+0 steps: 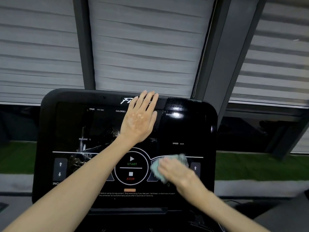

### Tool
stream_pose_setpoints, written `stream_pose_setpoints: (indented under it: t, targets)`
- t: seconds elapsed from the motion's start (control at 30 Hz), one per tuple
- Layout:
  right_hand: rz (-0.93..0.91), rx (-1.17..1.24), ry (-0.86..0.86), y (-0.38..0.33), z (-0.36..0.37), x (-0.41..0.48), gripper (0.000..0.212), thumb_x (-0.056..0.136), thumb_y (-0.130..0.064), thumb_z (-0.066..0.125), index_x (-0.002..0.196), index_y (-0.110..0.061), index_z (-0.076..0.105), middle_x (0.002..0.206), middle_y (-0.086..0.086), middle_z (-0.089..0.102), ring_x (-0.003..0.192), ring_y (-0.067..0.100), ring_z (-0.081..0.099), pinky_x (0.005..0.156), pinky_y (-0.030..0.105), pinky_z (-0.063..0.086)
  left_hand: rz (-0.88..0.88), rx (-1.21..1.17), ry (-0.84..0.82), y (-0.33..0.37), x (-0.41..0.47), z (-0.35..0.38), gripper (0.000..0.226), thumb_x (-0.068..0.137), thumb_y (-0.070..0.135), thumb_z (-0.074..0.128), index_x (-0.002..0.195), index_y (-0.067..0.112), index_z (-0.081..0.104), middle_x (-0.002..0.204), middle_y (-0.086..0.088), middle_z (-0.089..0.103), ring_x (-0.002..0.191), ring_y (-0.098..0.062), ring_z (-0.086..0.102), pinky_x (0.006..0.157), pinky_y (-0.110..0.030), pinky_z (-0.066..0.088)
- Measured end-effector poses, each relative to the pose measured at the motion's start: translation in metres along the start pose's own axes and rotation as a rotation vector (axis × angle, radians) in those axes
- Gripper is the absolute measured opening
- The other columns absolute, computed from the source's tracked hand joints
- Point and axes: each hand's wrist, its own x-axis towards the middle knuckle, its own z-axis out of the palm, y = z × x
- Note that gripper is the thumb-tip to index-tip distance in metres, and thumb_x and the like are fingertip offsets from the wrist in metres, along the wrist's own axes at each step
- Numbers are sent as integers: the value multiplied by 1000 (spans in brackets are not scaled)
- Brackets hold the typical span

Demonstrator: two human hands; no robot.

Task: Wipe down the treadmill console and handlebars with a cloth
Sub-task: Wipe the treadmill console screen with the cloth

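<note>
Left hand, fingers straight, lies flat on console, upper centre. Right hand, blurred, covers cloth, lower right; grip unclear.

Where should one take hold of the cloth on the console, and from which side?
Grip the cloth at its bunched middle, coming from above and the right, as the right hand does: it lies crumpled against the sloping console.

Window backdrop
Blinds are hanging between dark posts, a cord is dangling, green turf is lying below
</note>
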Motion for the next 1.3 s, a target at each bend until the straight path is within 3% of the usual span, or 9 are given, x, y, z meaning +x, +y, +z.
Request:
stream_pose_setpoints:
  t: [0.13,0.27,0.43,0.57,0.67,0.87,1.07,1.2,1.3]
  targets:
    - [-177,85,-220,-12,18,-43,39,105,-11,30,135,-14,53,146,2,47,142,14,31,117,33,25,5,-9,-13,-1,0,-3,55,103,32,30,152,8,29,156,-9,35,146,-28,27,118,-43,20]
    - [-248,51,-275,0,9,-30,38,107,-17,27,132,-15,56,142,1,51,139,15,38,115,32,29,72,1,-46,-8,-3,-9,56,102,32,28,152,6,27,159,-10,28,148,-28,23,119,-43,21]
    - [-225,-90,-88,27,-14,19,43,104,-5,21,134,-8,51,141,9,51,135,22,40,117,35,24,68,107,-57,-50,-27,-25,58,102,30,31,153,4,25,162,-11,19,149,-26,20,118,-44,21]
    - [-54,-144,53,53,-45,89,64,73,11,27,127,0,60,136,16,55,129,32,48,113,39,29,15,148,-79,-91,-48,-36,58,101,30,29,153,5,24,162,-11,19,148,-29,21,116,-45,20]
    - [47,-273,142,68,-64,134,64,71,15,31,124,-3,63,132,14,59,125,35,52,107,43,35,-23,148,-94,-107,-51,-41,58,101,30,30,152,4,26,161,-12,20,148,-30,21,116,-47,20]
    - [152,-258,288,38,-52,136,56,70,24,52,120,0,65,126,14,63,118,32,59,103,30,42,-23,118,-103,-114,-53,-37,58,102,32,27,154,6,22,162,-10,20,148,-31,19,116,-48,21]
    - [89,-126,102,-27,11,45,55,91,11,21,124,-3,63,133,12,58,129,28,49,115,35,30,-21,76,-78,-115,-53,-33,58,101,31,30,153,5,23,161,-11,22,148,-32,19,116,-49,21]
    - [-104,-34,-158,-58,36,-16,46,94,2,32,130,-13,56,137,4,56,138,19,38,113,37,32,-13,61,-63,-115,-54,-33,58,101,32,29,153,5,24,161,-11,23,147,-33,21,115,-49,22]
    - [-145,-45,-211,-57,33,-20,41,106,-14,25,128,-16,59,136,1,57,135,16,42,115,32,29,-11,59,-60,-116,-54,-32,58,101,32,29,153,6,25,161,-11,23,147,-32,21,115,-49,22]
